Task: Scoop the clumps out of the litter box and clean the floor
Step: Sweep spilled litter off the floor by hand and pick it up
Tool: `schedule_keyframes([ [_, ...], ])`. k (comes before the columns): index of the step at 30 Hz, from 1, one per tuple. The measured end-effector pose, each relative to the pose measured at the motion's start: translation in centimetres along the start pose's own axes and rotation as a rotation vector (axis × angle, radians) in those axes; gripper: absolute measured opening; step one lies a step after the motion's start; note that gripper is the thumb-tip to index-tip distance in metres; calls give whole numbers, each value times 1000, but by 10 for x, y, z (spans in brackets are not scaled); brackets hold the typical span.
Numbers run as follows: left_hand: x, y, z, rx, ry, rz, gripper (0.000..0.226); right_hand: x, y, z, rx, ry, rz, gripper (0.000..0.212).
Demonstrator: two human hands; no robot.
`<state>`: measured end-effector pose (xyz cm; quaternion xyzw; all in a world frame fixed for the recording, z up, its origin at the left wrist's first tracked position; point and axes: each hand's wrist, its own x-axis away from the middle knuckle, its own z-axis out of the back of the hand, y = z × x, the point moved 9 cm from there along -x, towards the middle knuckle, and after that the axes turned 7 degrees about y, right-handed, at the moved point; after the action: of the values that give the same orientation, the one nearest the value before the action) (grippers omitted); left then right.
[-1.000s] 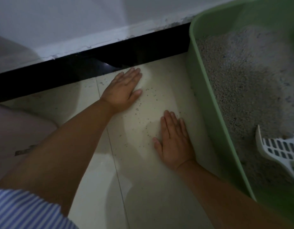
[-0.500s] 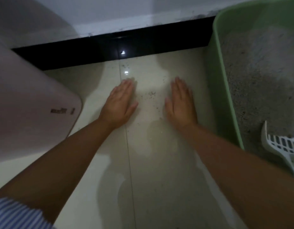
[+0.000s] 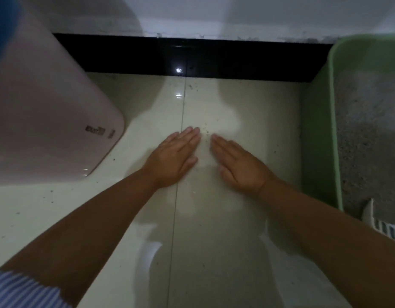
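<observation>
My left hand [image 3: 174,157] and my right hand [image 3: 237,166] lie flat, palms down, on the pale tiled floor [image 3: 210,252], fingertips angled toward each other with a narrow gap between them. A small scatter of grey litter grains [image 3: 206,130] sits on the floor at the fingertips. Neither hand holds anything. The green litter box [image 3: 318,141] stands on the right, filled with grey litter [image 3: 369,141]. A white slotted scoop [image 3: 383,226] rests inside it at the near right edge, partly cut off by the frame.
A pale pink rounded bin or appliance [image 3: 43,121] stands on the left. A black skirting strip [image 3: 192,57] runs along the white wall behind. More loose grains lie near the box side and at the left.
Both hands have slid inward across the floor, closing the gap and gathering the grains between the fingertips. My view has shifted left, bringing the pink object further in.
</observation>
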<state>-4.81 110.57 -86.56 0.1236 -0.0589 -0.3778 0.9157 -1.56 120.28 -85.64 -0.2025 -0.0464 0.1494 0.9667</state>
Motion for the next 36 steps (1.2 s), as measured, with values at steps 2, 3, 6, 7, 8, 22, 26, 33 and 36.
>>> schedule_keyframes([
  [2, 2, -18, 11, 37, 11, 38, 67, -9, 5, 15, -88, 121, -118, 60],
  [3, 0, -30, 20, 58, 21, 108, 72, -14, 15, 23, -136, 176, -230, 63],
  [6, -8, -69, 36, 31, 19, 405, 82, -19, 42, 21, -65, 151, -426, 74],
  [7, -11, -81, 37, 17, 12, 519, 83, -19, 43, 19, -25, 134, -410, 80],
  [8, -12, -91, 37, 15, 17, 623, 83, -19, 43, 15, -2, 116, -384, 85],
  [22, -59, -69, 19, 84, -2, 433, 74, -20, 46, 12, -20, 76, -404, 91],
  [26, -64, -24, 29, 105, -6, 63, 71, -20, 47, 10, -15, 77, -403, 91],
  [33, -94, -52, 10, 8, -125, 242, 61, -21, 48, 12, -21, 79, -406, 90],
  [36, -93, -42, 5, 36, -117, 189, 71, -20, 47, 11, -24, 83, -408, 89],
])
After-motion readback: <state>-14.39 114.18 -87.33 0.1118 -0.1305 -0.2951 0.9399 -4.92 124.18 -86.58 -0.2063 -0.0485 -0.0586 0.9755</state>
